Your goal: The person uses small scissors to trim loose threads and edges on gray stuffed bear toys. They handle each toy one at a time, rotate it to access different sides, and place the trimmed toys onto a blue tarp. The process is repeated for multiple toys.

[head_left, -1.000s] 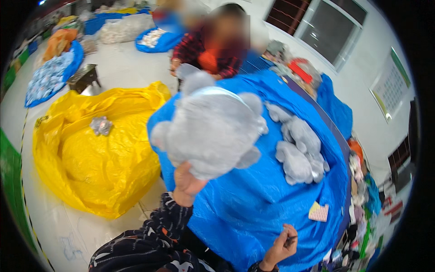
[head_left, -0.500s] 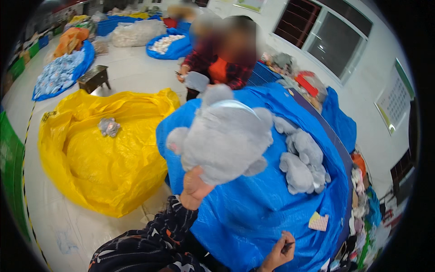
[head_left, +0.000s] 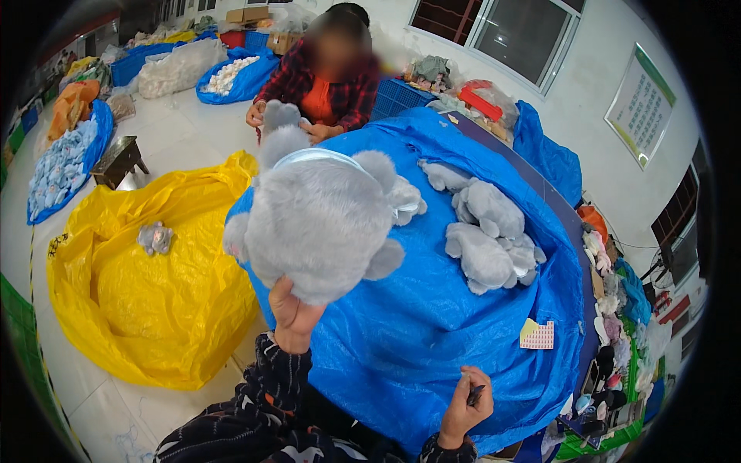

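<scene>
A wide yellow sack (head_left: pixel 147 309) lies spread open on the pale floor at the left, one small grey plush toy (head_left: pixel 156 237) resting inside it near its upper edge, well apart from everything else. Just right of the sack's edge, the person's left hand (head_left: pixel 292 315) is raised, gripping a large grey plush toy (head_left: pixel 320 220) from underneath so it stands up in front of the camera, back turned, with a pale band across its head; holding it from below appears to keep the whole body in view. The toy hangs over the left edge of a table draped in blue tarpaulin (head_left: pixel 432 339). Near the tarpaulin's front edge, the right hand (head_left: pixel 465 401) is closed around a small dark tool, too small to identify. Farther right, toward the far side of the table, a cluster of grey plush toys (head_left: pixel 485 235) lies heaped. Behind the table's far left corner, another person in a red checked shirt handles a similar toy.
</scene>
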Demonstrator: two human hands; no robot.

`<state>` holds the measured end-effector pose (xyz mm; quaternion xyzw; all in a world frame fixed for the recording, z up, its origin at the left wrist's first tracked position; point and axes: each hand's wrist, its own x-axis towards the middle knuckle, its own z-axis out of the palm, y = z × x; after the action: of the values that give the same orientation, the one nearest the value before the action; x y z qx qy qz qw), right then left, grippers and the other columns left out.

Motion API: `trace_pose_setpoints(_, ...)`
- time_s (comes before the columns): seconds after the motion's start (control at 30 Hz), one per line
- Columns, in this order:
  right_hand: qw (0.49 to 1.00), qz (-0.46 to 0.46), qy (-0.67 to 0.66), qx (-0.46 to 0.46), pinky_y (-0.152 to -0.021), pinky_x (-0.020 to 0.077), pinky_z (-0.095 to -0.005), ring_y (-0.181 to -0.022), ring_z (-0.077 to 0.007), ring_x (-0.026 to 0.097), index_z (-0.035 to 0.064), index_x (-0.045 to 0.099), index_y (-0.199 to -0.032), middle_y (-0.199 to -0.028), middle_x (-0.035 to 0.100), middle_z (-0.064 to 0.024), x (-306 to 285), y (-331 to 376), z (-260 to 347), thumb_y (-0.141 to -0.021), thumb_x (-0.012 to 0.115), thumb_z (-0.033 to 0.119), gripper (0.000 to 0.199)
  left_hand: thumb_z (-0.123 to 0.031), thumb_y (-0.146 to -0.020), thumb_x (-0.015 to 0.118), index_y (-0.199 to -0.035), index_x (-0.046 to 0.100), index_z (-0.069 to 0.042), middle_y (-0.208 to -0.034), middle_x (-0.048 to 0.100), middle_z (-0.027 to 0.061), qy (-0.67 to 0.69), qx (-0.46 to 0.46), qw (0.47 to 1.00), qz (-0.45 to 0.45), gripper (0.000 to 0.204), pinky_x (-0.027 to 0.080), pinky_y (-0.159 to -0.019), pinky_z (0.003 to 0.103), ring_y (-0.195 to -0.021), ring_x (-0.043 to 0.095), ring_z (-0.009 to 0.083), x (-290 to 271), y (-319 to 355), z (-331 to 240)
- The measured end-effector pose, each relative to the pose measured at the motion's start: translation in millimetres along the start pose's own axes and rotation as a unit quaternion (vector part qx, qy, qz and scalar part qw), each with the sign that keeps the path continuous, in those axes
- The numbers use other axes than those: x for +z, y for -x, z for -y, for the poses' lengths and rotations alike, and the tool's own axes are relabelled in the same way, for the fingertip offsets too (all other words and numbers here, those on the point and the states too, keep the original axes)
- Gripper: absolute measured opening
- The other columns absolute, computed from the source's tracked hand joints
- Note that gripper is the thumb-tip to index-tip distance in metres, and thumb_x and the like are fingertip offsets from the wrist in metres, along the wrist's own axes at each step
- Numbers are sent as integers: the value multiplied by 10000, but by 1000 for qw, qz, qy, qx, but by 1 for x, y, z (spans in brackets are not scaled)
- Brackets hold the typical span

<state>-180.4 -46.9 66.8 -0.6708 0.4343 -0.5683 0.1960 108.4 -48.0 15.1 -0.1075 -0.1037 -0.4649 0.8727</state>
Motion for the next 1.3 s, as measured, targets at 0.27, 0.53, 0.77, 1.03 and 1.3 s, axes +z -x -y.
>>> trace_pose_setpoints(0.27,1000,10,4,10,-589,391,-229,-720,-126,508,-41,548,-833,-913,586,-149,3,0,3,-826,526,-1,45,-61,-710,640,-1276,382,-147,-1293,425,56,-32,0,999,-17,628,236,-1021,509,-1216,356,283,14,1,0)
trace_pose_setpoints(0.53,999,-10,-4,-38,-622,450,-267,-718,-198,573,-38,572,-810,-853,613,-172,4,-5,0,-751,570,-54,61,48,-700,609,-1085,563,-109,-1162,514,50,-517,106,849,13,418,353,-941,400,-1089,451,264,35,3,29)
trace_pose_setpoints(0.77,998,-11,55,33,-620,408,-199,-702,-79,513,-29,588,-868,-790,587,-49,-9,-18,-52,-815,551,11,76,-61,-598,680,-904,637,-130,-1048,565,25,-808,295,431,272,317,337,-879,402,-1005,466,244,23,8,98)
trace_pose_setpoints(1.03,996,-2,3,93,-532,351,-160,-631,-18,458,-36,591,-846,-844,591,-20,-19,-6,-72,-812,556,12,69,-6,-623,608,-985,616,-148,-1090,541,0,-861,181,341,332,389,250,-918,486,-1043,440,231,-4,36,135)
trace_pose_setpoints(1.3,996,30,72,42,-594,424,-208,-662,-95,539,-24,593,-864,-815,617,-84,-23,-17,-61,-739,598,-2,127,34,-596,590,-1027,597,-142,-1121,518,19,-871,150,331,330,466,249,-916,500,-1052,430,245,3,37,137)
